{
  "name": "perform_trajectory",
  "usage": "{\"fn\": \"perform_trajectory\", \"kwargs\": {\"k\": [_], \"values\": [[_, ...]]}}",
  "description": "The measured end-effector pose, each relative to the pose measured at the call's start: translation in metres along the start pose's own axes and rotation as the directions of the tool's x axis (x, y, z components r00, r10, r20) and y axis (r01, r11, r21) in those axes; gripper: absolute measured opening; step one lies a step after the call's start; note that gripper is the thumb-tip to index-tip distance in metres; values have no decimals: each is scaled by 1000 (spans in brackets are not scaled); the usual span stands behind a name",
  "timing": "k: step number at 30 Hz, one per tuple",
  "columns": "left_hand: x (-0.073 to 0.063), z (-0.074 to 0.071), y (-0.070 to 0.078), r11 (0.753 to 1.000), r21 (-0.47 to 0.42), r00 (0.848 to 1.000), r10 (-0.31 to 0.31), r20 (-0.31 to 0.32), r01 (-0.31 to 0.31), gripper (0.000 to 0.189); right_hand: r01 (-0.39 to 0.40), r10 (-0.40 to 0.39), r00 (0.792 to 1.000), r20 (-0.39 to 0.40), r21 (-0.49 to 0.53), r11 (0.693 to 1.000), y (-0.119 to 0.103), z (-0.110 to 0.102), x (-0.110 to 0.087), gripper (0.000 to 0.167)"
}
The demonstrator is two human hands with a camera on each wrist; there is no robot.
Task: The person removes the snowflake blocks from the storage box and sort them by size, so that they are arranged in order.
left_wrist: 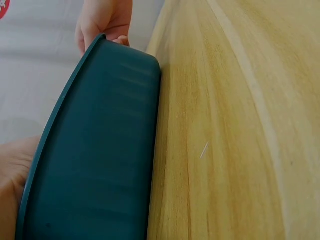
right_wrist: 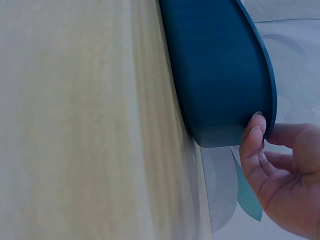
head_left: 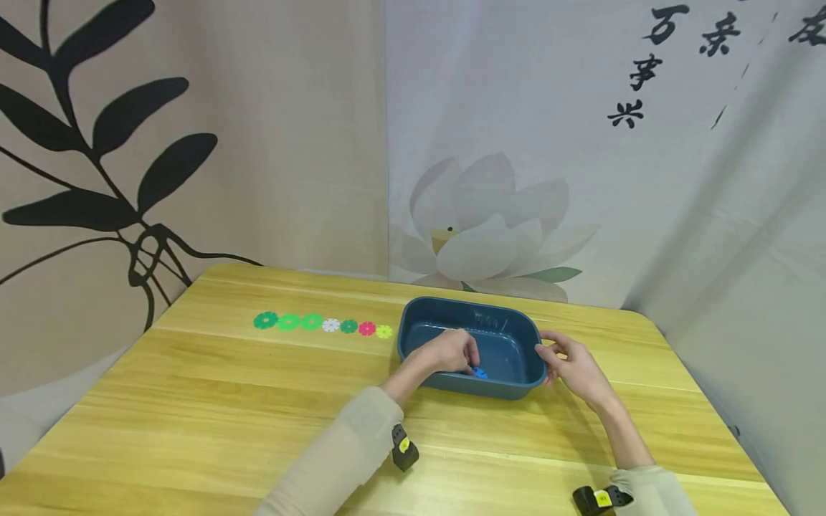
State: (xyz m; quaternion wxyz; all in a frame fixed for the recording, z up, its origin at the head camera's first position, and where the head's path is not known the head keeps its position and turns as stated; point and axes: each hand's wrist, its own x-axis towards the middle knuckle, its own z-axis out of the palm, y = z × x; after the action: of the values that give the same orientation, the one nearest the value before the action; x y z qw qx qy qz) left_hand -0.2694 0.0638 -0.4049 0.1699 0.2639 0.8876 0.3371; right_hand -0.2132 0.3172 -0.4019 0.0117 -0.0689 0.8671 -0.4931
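Note:
A dark blue plastic basin (head_left: 506, 337) stands on the wooden table. My left hand (head_left: 452, 351) reaches over its near wall, fingers bent downward inside. By those fingertips lies a small blue notched disc (head_left: 480, 373); the fingers partly hide it, so whether they pinch it does not show. In the left wrist view the basin wall (left_wrist: 100, 140) covers the left fingers. My right hand (head_left: 574, 365) holds the basin's right end, and the right wrist view shows its thumb and fingers (right_wrist: 252, 145) pinching the rim.
Left of the basin, several flower-shaped discs (head_left: 312, 322) in greens, white, pink and yellow form a row on the table (head_left: 213, 401). Behind the table's far edge hangs a printed curtain (head_left: 310, 143).

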Motion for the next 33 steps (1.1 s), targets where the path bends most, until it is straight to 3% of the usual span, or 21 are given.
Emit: {"fn": "perform_trajectory", "kwargs": {"k": [6,14,20,26,33], "values": [[-1,1,0,1000,7,1000,10,13,-10,11,5,-5,1000,-2,-5,1000,1,0,0,48],[-2,0,2,993,115,999,-3,33,-1,18,4,-4,1000,-2,-11,1000,1,1,0,50],[-6,-5,1,997,-8,997,78,-7,-78,15,1,-1,1000,1,-7,1000,0,2,0,50],[-16,-16,1,981,-152,992,110,-53,-117,10,1,-1,1000,5,-1,1000,0,1,0,49],[-33,-33,-3,972,-188,987,121,-104,-139,11,-7,7,1000,-1,-9,1000,-1,1,-1,49]]}}
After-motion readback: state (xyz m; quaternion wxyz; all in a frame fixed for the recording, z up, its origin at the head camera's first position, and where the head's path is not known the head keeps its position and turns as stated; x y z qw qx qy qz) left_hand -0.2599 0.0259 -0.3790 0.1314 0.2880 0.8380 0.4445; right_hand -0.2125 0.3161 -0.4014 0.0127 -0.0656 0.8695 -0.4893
